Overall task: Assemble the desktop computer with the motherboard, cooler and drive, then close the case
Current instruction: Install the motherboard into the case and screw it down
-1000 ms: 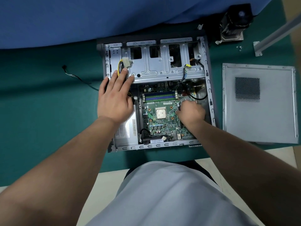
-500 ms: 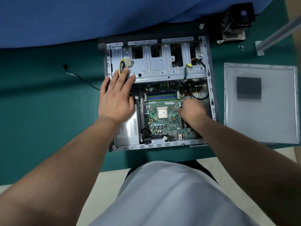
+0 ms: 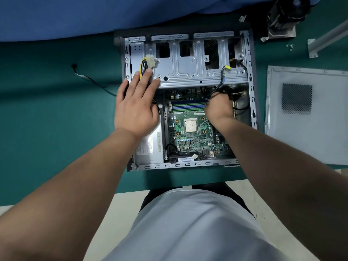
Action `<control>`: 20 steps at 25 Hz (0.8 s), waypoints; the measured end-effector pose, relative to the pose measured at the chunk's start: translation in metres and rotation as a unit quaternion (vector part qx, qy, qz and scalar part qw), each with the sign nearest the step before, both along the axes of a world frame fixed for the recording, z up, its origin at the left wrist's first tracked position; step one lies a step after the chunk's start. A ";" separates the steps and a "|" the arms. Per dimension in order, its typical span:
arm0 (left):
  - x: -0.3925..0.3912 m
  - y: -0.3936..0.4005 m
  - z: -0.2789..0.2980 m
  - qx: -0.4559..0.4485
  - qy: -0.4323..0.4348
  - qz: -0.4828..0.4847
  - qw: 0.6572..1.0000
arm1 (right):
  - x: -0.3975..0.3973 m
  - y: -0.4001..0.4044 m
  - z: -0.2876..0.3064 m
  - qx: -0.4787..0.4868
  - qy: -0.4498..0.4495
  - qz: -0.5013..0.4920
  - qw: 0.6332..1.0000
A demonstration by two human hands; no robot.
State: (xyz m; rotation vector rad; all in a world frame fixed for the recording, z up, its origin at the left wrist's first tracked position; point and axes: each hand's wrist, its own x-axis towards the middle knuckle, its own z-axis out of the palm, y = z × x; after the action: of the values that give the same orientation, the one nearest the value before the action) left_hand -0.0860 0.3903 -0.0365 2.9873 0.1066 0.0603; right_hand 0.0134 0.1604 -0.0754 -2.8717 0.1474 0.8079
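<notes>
left hand (image 3: 136, 108) flat on case (image 3: 251, 95) edge

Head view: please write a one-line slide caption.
Left hand rests flat on the open case; right hand reaches in over the motherboard.
</notes>
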 end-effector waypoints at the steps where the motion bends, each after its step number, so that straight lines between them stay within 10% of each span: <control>1: 0.000 0.000 0.000 0.001 0.001 0.000 1.000 | -0.001 -0.001 0.000 -0.005 0.004 0.001 1.000; 8: 0.000 -0.002 0.001 -0.005 0.003 -0.001 1.000 | -0.001 -0.014 0.010 0.036 0.005 0.017 0.999; 16: -0.001 -0.002 0.005 -0.016 0.019 -0.005 1.000 | -0.063 -0.075 0.059 0.049 -0.143 0.326 0.933; 20: -0.009 -0.004 0.007 -0.028 -0.012 -0.022 0.999 | -0.095 -0.095 0.059 0.021 -0.196 0.326 0.925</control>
State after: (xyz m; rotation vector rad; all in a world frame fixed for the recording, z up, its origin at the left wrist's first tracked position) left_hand -0.0947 0.3863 -0.0292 2.9313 0.0388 0.0871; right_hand -0.0812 0.0651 -0.0163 -2.9699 -0.8962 0.2730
